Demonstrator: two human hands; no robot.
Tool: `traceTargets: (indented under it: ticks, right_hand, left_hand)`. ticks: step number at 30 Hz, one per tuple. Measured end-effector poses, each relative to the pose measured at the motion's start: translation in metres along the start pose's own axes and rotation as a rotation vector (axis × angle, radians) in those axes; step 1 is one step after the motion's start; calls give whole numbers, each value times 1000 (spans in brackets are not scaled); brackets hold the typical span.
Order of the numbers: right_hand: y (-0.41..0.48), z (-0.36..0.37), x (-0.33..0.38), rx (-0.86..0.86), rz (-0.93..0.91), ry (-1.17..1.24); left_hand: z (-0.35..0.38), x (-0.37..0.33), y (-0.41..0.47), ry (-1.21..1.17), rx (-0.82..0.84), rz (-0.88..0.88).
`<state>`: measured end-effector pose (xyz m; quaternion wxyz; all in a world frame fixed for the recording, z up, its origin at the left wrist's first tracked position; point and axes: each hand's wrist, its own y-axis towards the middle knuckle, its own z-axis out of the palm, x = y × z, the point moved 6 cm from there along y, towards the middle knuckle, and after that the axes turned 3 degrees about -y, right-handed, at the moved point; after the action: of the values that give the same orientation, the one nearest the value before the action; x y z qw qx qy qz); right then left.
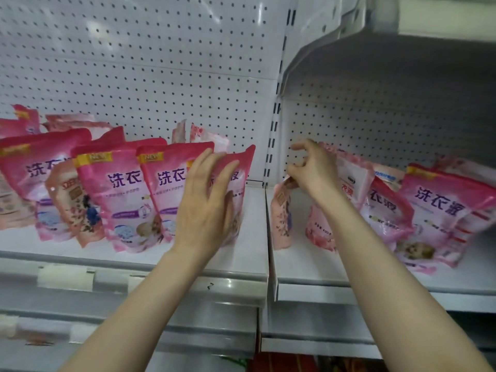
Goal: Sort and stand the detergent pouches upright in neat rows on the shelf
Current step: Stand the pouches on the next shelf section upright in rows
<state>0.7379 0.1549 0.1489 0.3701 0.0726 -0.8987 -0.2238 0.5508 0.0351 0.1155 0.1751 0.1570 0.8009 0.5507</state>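
Pink detergent pouches stand in a leaning row on the left shelf (249, 253). My left hand (206, 200) lies flat with spread fingers against the rightmost pink pouch (241, 167) of that row. On the right shelf (308, 267), my right hand (314, 170) pinches the top corner of a pale peach flowered pouch (281, 221) that stands upright at the shelf's left end. Behind my right wrist stands another pink pouch (319, 229), partly hidden. More pink pouches (440, 208) lean further right.
A white pegboard back panel (150, 65) rises behind the shelves. An upper shelf (402, 49) overhangs the right bay. A slotted upright post (271, 146) divides the two bays. Lower shelf fronts with price strips (67, 277) lie below. A peach pouch (72, 200) sits among the left row.
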Motion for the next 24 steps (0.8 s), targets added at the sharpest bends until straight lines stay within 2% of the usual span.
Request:
traceTargets:
  ticks: [2,5,8,10,14,16,18,20,22,24]
  right_hand:
    - [-6,5,-5,6,3,-13]
    - [-18,8,-11,-16,5,43]
    - [-35,0,-11,-61,-36,51]
    - [-55,-19,-11,-197,-144,-6]
    - [-107,-67,-32,-602,-363,-114]
    - [-135,-86,-62,-779,-350,-151]
    - [-153,-98,-99,-844,-223,-91]
    - [-156,-98,-134,-730,6,17]
    - [-145,-81,-157,-445,197,63]
    - [-133,-64,-166,-249,280,42]
  left_hand:
    - [15,-10,-13,-118,97,14]
    - [48,-18,-36,-301,350,-208]
    - [77,-23,-54,-389,458,-373]
    - [92,-24,-58,-458,477,-450]
    - [112,-28,-59,-536,449,-508]
    - [116,-30,-59,-529,432,-493]
    - [118,-32,-59,-532,426,-496]
    - [123,-36,-59,-529,455,-488]
    - [129,-41,-58,-507,483,-478]
    - [135,-43,-56,-480,484,-480]
